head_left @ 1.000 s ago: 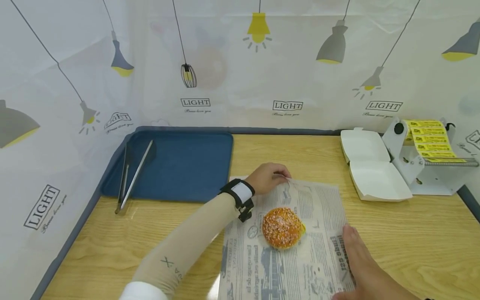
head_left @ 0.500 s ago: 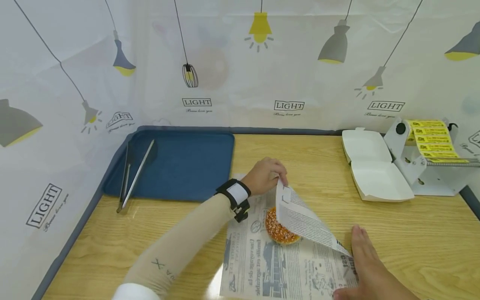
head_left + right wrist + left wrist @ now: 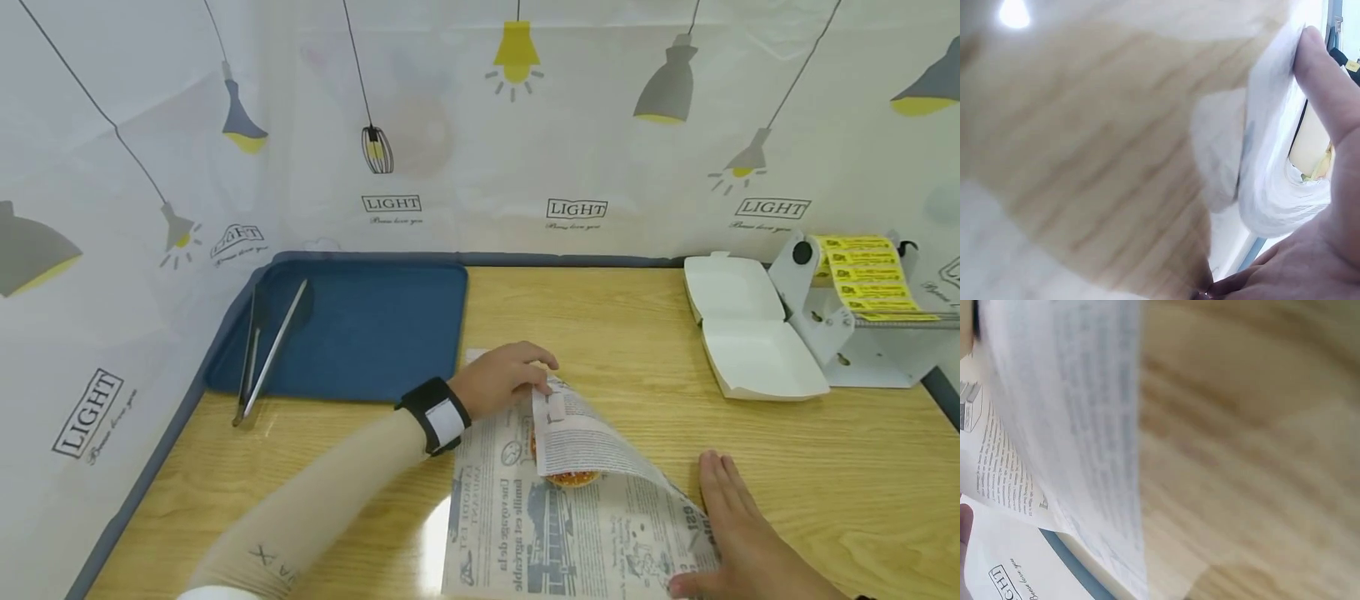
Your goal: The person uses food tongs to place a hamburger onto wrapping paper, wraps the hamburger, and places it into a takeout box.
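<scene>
A seeded burger bun [image 3: 572,479] lies on a sheet of newsprint-patterned wrapping paper [image 3: 495,533] in the head view. Most of the bun is hidden under the sheet's far right corner, which is folded over it. My left hand [image 3: 504,379] holds the top of this flap between thumb and fingers. Along the right edge of the sheet lies my right hand [image 3: 750,533], fingers straight and together, thumb spread onto the paper. Blurred wrapping paper [image 3: 1079,425] fills much of the left wrist view. In the right wrist view, a bit of the burger's filling [image 3: 1321,167] shows beneath the curling paper.
On a blue tray [image 3: 375,333] at the back left rest metal tongs [image 3: 273,354], their end past its front edge. At the back right, an opened white takeaway box [image 3: 757,358] stands beside a label dispenser [image 3: 862,308] with yellow labels. A lamp-patterned sheet [image 3: 465,167] hangs behind.
My left hand has drawn the paper's far edge up and over the bun, then a little toward me and left. The bun went from fully visible to mostly covered. My right hand stays nearly still.
</scene>
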The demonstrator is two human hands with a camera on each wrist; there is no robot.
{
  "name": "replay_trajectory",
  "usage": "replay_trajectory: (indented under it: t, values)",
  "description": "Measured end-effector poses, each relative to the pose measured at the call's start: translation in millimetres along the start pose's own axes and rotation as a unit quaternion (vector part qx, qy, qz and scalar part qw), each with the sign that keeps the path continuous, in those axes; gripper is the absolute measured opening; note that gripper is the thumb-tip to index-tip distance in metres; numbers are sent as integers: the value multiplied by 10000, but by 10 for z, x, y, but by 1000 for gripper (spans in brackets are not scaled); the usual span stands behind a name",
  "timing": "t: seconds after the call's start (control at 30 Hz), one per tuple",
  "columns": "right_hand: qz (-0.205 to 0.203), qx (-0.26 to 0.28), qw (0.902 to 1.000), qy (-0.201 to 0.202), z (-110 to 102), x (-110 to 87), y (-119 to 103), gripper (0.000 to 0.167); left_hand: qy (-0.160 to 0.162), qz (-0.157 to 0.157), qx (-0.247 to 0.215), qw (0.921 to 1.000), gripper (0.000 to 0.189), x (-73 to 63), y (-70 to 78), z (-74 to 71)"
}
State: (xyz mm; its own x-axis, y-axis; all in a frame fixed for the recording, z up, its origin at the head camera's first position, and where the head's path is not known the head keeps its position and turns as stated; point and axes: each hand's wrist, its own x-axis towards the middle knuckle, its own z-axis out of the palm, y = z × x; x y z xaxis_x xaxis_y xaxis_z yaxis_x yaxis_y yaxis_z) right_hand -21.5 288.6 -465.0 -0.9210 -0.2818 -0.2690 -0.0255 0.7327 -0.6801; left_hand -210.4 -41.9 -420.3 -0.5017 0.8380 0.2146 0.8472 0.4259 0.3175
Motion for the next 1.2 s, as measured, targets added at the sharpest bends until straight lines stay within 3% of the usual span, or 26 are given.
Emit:
replay_trajectory:
  t: [0.1,0.27,0.4,0.6,0.7,0.8,0.93,1.07,1.2]
  values:
    - [11,18,10000,-19,-4,-5,10,156,-287,9,33,9996,18,-36,43,11]
    - [42,-34,10000,-72,-16,10,12,155,-730,-315,-480,9957,16,-45,111,29]
    - [68,-68,9999,-94,-27,19,0,154,-800,-548,-788,9922,26,-18,161,33]
    - [46,-129,9998,-128,-31,26,-5,152,-988,-1248,-1212,9798,36,-16,212,1]
    - [44,-145,9998,-130,-30,30,6,152,-1089,-1331,-1227,9774,49,-23,218,-16]
    - [45,-160,9998,-119,-20,23,28,153,-1064,-1081,-1052,9828,64,-19,218,-42]
    - [85,-191,9997,-106,-24,9,29,154,-966,-396,-751,9917,79,-25,239,-90]
    - [293,-375,9988,-103,-69,22,-11,157,-934,280,-479,9941,75,-72,265,-110]
    - [579,-610,9964,-132,-155,56,-33,157,-868,609,-391,9936,64,-123,301,-115]
